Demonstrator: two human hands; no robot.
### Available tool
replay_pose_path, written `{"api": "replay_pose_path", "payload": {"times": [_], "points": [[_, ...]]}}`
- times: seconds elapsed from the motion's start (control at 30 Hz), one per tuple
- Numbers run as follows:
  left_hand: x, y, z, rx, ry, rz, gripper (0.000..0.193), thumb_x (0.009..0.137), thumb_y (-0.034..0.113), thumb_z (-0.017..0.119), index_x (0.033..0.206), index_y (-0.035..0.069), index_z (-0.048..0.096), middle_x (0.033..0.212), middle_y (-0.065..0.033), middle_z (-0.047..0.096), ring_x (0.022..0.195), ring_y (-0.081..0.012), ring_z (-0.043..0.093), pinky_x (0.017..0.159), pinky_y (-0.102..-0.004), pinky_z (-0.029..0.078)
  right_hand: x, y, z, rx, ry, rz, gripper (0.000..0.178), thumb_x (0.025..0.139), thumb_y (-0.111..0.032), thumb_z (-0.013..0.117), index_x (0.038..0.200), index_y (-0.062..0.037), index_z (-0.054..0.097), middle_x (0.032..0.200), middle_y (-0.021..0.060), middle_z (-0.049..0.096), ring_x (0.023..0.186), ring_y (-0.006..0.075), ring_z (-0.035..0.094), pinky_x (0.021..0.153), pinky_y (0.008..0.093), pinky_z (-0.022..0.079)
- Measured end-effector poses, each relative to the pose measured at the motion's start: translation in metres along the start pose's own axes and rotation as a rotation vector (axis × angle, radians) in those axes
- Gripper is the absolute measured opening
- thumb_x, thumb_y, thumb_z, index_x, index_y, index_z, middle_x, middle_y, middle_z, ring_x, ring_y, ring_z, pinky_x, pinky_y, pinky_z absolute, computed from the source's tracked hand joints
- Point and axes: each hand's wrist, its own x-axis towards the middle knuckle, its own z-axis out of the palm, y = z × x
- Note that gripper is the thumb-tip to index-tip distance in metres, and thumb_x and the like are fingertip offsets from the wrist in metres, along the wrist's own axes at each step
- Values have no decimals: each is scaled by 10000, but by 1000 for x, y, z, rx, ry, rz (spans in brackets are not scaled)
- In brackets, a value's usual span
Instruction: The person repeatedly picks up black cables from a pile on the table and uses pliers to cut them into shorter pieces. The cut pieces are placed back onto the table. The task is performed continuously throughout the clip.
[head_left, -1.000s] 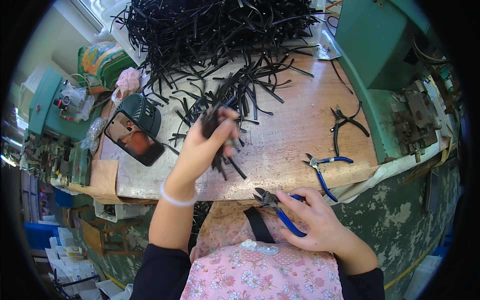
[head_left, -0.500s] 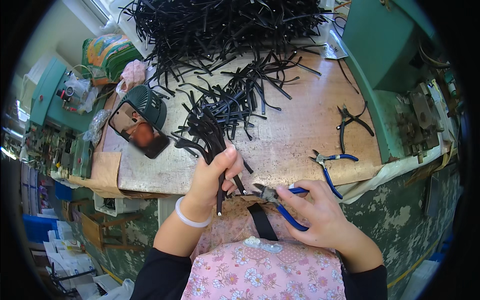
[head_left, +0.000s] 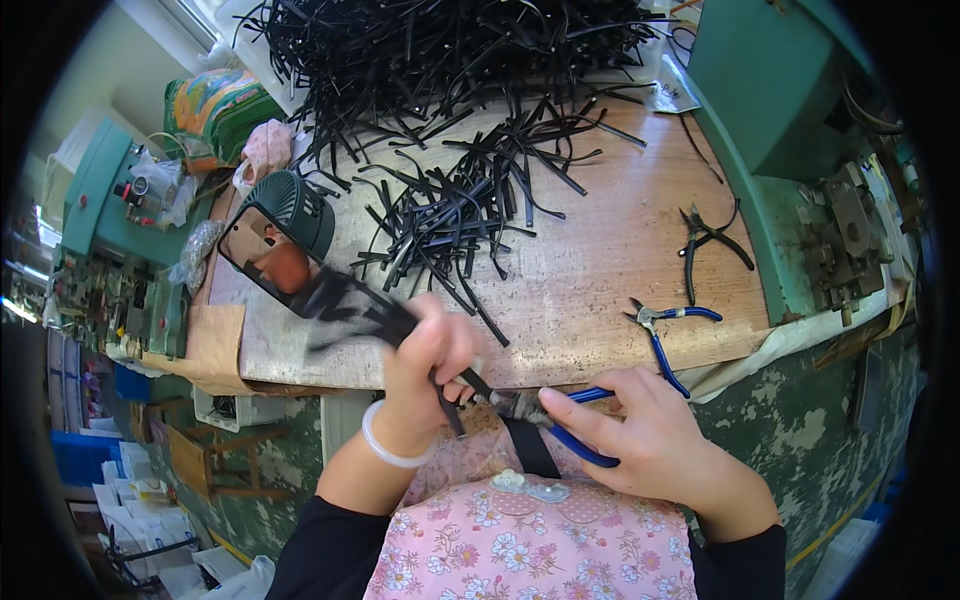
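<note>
- Spread across the scene is a worn wooden workbench [head_left: 600, 270], flanked by green machines at the left and right edges.
- At the far side a large tangled heap of black strips [head_left: 440, 60] is piled, and a smaller scatter of cut black strips [head_left: 460, 215] is strewn nearer the middle.
- Near the left a dark hand mirror [head_left: 275, 250] is laid on the bench; at the right, black pliers [head_left: 705, 240] and spare blue-handled cutters [head_left: 665, 335] are left well apart from the hands.
- Just off the near edge, a bunch of black strips [head_left: 355, 305] is clenched in the left hand [head_left: 430, 365]; its far part is blurred.
- The bunch's long axis is run from near right to far left, the free ends pointing far left over the bench edge and the gripped ends toward the cutters.
- Blue-handled wire cutters [head_left: 545, 410] are clasped in the right hand [head_left: 640, 440], fingers wrapped round the handles, the head pointing left at the strip ends.
- The cut would probably be best made with the bunch held steady, ends evened, and fingers kept behind the blades.
</note>
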Motion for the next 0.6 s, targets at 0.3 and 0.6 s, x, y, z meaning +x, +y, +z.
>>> {"api": "replay_pose_path", "payload": {"times": [0.3, 0.6], "points": [[-18, -11, 23, 508, 123, 843, 324, 1031, 350, 422, 787, 149, 349, 578, 39, 410, 431, -66, 340, 437, -226, 372, -1, -10, -3, 118, 42, 35, 757, 660, -198, 774, 1380, -203, 541, 983, 120, 547, 853, 293, 561, 741, 392, 470], [-15, 0, 14, 248, 122, 291, 325, 1032, 343, 411, 772, 152, 371, 558, 49, 367, 406, -59, 294, 379, -220, 348, -9, -7, 1, 210, -61, 129, 756, 682, -166, 772, 1395, -197, 520, 1033, 140, 533, 867, 286, 567, 749, 375, 500]]}}
